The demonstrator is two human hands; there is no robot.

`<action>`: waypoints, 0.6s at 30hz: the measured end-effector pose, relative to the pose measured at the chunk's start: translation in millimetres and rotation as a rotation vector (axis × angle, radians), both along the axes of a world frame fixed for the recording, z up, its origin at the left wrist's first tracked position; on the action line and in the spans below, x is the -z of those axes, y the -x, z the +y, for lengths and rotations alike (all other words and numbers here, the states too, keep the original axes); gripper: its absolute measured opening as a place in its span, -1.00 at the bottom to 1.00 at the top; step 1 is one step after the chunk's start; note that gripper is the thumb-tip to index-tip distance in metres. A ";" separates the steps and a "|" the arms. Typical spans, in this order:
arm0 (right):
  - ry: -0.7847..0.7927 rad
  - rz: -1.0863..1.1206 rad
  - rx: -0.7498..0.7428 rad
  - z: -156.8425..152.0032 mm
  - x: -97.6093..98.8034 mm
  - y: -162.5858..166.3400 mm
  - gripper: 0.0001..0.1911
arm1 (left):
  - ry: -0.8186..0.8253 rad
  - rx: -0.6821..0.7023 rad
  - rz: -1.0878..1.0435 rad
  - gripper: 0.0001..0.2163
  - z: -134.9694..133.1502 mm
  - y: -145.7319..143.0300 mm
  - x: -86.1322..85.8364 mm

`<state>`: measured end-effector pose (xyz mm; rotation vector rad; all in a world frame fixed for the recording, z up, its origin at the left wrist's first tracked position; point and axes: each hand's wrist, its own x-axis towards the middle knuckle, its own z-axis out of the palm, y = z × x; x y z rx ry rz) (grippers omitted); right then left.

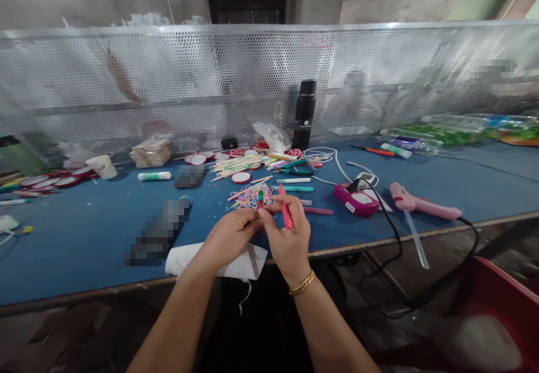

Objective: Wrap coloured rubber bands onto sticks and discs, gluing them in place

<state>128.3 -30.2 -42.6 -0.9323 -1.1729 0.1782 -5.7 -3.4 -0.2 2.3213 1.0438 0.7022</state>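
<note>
My left hand point(231, 237) is closed at the front of the table, its fingertips pinching a small flat stick point(261, 198) whose upright end has green and dark red bands. My right hand point(293, 235) holds a coral-pink marker point(286, 210) between its fingers, while its thumb meets the left fingertips near the stick's lower part. How much of the stick lies inside the fingers is hidden. A white cloth or paper point(248, 263) lies beneath the hands at the table edge. Just beyond them is a pile of small coloured loops point(246, 198).
Behind the pile lie wooden sticks point(236, 165), pens point(300, 189) and red-rimmed discs point(241, 177). A black bottle point(304, 117) stands at the back. Rightward are a magenta box point(357, 200) and a pink glue gun point(425, 204) with its cable. A dark pixelated object point(162, 232) lies left.
</note>
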 end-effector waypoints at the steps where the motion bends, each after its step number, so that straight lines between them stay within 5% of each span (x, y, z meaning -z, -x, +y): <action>1: -0.001 -0.017 0.007 -0.1 -0.2 0.3 -0.78 | 0.014 -0.010 -0.017 -0.71 0.6 0.3 0.7; 9: 0.041 -0.183 0.118 -4.5 -5.2 -16.5 -0.83 | 0.086 -0.105 -0.187 -0.76 0.2 1.5 -0.2; 14: 0.414 -0.660 0.477 5.5 -16.5 -62.4 -0.78 | 0.250 -0.072 -0.283 -0.78 -3.4 0.3 -2.4; 18: 0.658 -0.823 0.580 20.5 -21.9 -90.2 -0.73 | 0.282 -0.080 -0.321 -0.81 -4.2 0.0 -2.0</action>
